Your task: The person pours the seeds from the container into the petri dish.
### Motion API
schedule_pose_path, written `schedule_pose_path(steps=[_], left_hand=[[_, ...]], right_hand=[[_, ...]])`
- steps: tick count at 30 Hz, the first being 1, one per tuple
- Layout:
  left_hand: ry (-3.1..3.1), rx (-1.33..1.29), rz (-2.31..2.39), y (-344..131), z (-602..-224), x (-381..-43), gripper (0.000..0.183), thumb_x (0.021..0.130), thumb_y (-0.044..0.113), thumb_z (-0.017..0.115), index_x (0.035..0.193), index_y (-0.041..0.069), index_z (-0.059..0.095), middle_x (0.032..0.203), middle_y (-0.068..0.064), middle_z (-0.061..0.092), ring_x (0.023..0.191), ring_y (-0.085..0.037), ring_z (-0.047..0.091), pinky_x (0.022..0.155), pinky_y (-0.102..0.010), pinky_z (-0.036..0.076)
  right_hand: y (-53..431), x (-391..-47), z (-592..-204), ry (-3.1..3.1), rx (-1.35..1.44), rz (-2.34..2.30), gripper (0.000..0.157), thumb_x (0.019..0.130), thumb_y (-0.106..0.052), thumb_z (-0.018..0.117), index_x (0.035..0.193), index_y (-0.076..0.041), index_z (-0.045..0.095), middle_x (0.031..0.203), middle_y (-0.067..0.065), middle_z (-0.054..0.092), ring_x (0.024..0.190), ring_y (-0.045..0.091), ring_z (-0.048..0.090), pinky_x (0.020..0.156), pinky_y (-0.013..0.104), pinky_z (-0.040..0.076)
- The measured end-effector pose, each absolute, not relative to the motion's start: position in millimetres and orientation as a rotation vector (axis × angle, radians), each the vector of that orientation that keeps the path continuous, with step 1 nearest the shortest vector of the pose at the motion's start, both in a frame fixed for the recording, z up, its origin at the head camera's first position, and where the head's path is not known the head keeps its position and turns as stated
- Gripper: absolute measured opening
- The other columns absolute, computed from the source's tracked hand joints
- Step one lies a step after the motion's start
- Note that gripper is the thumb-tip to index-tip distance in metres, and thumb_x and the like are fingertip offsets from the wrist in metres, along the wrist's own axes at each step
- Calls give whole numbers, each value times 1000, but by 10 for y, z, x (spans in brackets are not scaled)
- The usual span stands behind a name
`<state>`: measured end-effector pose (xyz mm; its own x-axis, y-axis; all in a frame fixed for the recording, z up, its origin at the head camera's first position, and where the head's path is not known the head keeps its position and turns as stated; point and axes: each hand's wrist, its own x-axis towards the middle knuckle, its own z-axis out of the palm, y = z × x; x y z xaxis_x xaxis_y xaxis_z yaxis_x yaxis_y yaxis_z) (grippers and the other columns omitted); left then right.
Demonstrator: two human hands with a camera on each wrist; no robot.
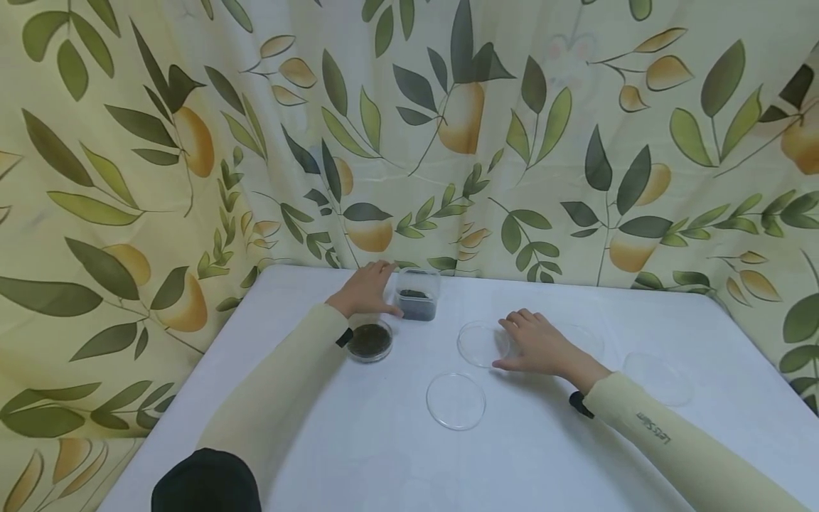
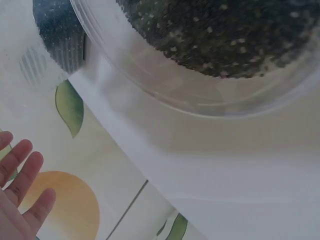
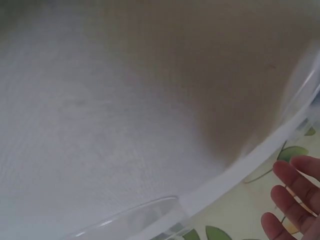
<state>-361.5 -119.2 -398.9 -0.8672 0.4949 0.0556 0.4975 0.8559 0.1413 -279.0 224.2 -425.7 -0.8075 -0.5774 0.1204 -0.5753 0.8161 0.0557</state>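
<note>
Left hand (image 1: 363,290), unclenched: you are apparently readying a grasp on the tub (image 1: 417,306) near the worktop's (image 1: 358,434) far edge, needing curled fingers. Right hand (image 1: 536,344), unclenched: hanging by a clear dish (image 1: 476,345).

The worktop's (image 1: 358,455) near edge runs out of the head view, as does a dark shape (image 1: 206,483) near its left edge — what that is cannot be told. Toward the far edge, the left hand (image 1: 365,290) covers the tub's (image 1: 419,306) lower left side; contact is unclear. The right hand (image 1: 534,345) hides part of a clear round dish (image 1: 476,344). Toward the right edge, a clear disc (image 1: 659,378) is too faint — dish or lid. Both wrist views crop the hands.
</note>
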Motion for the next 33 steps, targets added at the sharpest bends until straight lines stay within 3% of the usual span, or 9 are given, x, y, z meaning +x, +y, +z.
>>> schedule_pose_path(steps=[23,29,33], left_hand=[[-3093,-808,-181,-1058,-4065,-3861,107,68,67,69,146,5,29,145,-16,37,134,-31,36,110,-47,32],[-3074,-834,-266,-1046,-4093,-3887,114,62,76,65,143,3,32,143,-18,39,132,-33,38,108,-48,33],[-3085,-826,-369,-1018,-4115,-3890,111,64,69,71,144,3,30,145,-18,37,134,-33,36,111,-47,32]], right_hand=[[2222,-2837,-4315,-2882,929,-61,79,72,-62,66,116,3,59,109,16,60,105,33,53,87,50,45],[2233,-2851,-4348,-2882,933,-51,79,72,-62,66,116,2,59,108,15,60,104,32,53,86,49,45],[2234,-2841,-4340,-2907,925,-43,79,72,-63,65,117,2,58,110,15,59,106,32,52,88,50,44]])
